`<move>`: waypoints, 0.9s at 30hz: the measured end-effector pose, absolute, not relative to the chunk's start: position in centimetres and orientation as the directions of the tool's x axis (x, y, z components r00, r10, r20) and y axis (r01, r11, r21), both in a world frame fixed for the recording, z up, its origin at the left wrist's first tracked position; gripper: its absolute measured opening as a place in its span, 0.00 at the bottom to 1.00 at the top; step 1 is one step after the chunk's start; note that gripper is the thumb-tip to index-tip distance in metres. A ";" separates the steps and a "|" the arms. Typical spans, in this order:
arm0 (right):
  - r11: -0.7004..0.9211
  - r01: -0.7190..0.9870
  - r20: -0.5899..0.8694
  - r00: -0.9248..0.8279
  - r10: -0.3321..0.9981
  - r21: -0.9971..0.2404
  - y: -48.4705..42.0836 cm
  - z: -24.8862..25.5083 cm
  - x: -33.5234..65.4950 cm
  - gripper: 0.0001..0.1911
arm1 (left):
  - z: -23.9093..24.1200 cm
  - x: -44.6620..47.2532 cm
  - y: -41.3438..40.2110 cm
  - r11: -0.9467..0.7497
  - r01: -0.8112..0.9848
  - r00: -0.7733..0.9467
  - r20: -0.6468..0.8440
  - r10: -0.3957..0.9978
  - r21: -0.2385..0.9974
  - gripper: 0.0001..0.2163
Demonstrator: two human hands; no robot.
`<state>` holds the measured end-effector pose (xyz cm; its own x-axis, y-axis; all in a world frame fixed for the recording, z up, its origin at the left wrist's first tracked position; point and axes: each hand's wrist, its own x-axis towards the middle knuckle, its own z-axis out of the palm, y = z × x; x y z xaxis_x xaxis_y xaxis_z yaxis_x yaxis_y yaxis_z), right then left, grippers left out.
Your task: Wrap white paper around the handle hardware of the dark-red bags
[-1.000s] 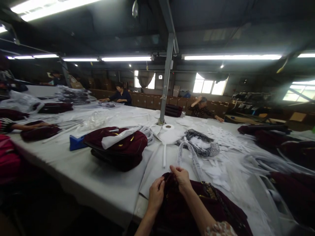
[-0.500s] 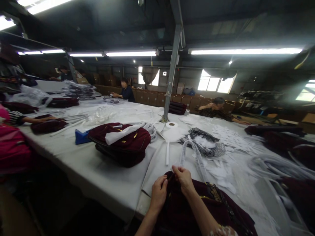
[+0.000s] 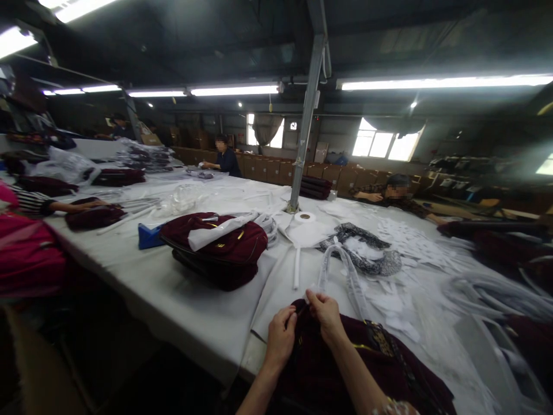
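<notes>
A dark maroon velvet bag lies in front of me at the near edge of the white table. My left hand is closed in a pinch on the bag's top edge. My right hand is closed beside it, fingers pinched on the same edge, possibly on a small white piece. A gold trim strip shows on the bag behind my right wrist.
A stack of maroon bags with white paper sits left of centre beside a blue object. White straps, a tape roll, a patterned cloth and paper scraps lie ahead. A steel post rises mid-table. Other people work at the left and far edges.
My view has turned slightly left and down, so the table contents sit a little further right. Both hands keep pinching the bag's top edge, almost unmoved.
</notes>
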<state>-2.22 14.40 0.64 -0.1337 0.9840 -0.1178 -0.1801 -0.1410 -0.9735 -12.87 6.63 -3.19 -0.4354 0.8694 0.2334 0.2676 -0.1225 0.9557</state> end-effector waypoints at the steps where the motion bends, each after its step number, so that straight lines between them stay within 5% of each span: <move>1: -0.142 -0.185 -0.120 -0.125 0.985 -0.972 14.5 0.7 -2.1 0.20 | -3.2 -12.9 6.6 -0.121 0.271 -0.435 0.233 0.870 0.955 0.12; 19: -0.232 -0.207 -0.199 -0.170 0.965 -0.950 14.9 -0.3 -2.1 0.22 | -3.2 -12.7 6.5 -0.109 0.310 -0.434 0.243 0.868 0.945 0.12; 27: 0.029 0.064 0.005 -0.339 0.941 -0.998 13.7 0.7 -2.1 0.20 | -3.3 -12.9 6.6 -0.113 0.261 -0.444 0.223 0.868 0.959 0.12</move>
